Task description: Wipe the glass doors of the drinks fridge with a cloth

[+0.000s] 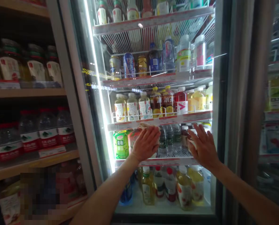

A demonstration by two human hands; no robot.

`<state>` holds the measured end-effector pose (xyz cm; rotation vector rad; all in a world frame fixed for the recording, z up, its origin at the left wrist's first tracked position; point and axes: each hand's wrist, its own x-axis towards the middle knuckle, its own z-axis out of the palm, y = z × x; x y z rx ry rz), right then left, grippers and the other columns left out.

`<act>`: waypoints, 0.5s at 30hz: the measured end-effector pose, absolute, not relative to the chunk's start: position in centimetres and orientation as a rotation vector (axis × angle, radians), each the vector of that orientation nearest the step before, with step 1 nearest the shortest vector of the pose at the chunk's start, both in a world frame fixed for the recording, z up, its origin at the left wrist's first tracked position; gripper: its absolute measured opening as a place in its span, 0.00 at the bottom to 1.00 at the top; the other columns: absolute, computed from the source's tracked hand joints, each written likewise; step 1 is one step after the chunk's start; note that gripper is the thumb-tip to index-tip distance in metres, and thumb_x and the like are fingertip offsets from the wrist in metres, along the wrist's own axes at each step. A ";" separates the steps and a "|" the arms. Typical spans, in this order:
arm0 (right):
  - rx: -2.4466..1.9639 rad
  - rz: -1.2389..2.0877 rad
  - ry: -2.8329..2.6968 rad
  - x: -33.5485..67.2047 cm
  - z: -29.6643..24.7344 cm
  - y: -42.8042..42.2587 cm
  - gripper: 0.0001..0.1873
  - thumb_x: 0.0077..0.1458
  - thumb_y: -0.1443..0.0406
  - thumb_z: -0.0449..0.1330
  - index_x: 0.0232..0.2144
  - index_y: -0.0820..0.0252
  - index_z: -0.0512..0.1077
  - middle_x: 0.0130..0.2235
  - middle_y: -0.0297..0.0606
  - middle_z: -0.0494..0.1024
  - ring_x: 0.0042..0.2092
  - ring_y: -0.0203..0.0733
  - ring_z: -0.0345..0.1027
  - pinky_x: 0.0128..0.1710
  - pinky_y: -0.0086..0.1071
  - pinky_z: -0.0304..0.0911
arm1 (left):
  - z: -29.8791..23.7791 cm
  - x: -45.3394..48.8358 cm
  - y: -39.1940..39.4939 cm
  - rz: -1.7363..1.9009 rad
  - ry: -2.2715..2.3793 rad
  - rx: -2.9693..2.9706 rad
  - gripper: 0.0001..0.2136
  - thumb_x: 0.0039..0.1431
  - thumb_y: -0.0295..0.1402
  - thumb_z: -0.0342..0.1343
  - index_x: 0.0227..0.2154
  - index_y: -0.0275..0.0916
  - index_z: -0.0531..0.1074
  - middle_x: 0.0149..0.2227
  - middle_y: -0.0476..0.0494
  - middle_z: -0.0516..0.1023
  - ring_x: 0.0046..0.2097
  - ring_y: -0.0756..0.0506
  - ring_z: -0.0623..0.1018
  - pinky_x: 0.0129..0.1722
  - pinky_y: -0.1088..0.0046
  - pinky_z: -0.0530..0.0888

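My left hand (pixel 146 142) presses a pale cloth (pixel 143 125) against the glass door (pixel 106 73) of a lit drinks fridge. Most of the cloth is hidden beneath the fingers; a strip of it shows above the fingertips. To the right, my right hand (pixel 204 147) is raised with fingers spread and nothing in it, at or close to the glass; I cannot tell whether it touches. Behind the hands, through the pane, are a green drink bottle (pixel 121 144) and several clear bottles (pixel 169 137) on a wire shelf.
More shelves of bottles and cans fill the fridge, including tea bottles (pixel 144 106) and a blue can (pixel 129 65). A wooden shelf (pixel 24 92) with bottled drinks stands at the left. A metal door frame (pixel 244 103) and another fridge section are at the right.
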<state>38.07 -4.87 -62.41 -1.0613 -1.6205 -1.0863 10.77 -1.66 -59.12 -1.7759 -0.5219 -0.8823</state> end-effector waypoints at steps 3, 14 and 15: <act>-1.028 -1.114 -1.653 38.6 -62.3 -4.9 0.35 0.57 0.67 0.52 0.64 0.52 0.45 0.65 0.44 0.52 0.65 0.51 0.43 0.61 0.50 0.45 | -57.7 6.7 -1.4 -1.117 -0.782 -1.587 0.30 0.58 0.40 0.49 0.61 0.34 0.51 0.63 0.33 0.56 0.67 0.39 0.43 0.63 0.54 0.48; -1.016 -1.076 -1.557 37.7 -62.9 -4.0 0.36 0.56 0.66 0.53 0.64 0.51 0.44 0.65 0.42 0.49 0.66 0.51 0.42 0.62 0.51 0.41 | -60.9 10.0 -1.6 -1.060 -0.741 -1.695 0.30 0.58 0.37 0.49 0.62 0.37 0.50 0.65 0.36 0.48 0.66 0.34 0.42 0.61 0.51 0.54; -1.022 -1.075 -1.565 37.8 -62.9 -4.1 0.36 0.56 0.66 0.53 0.64 0.51 0.44 0.66 0.41 0.49 0.65 0.50 0.42 0.62 0.50 0.41 | -61.2 10.2 -1.6 -1.041 -0.726 -1.712 0.29 0.58 0.37 0.49 0.62 0.38 0.51 0.65 0.37 0.50 0.66 0.35 0.42 0.61 0.52 0.54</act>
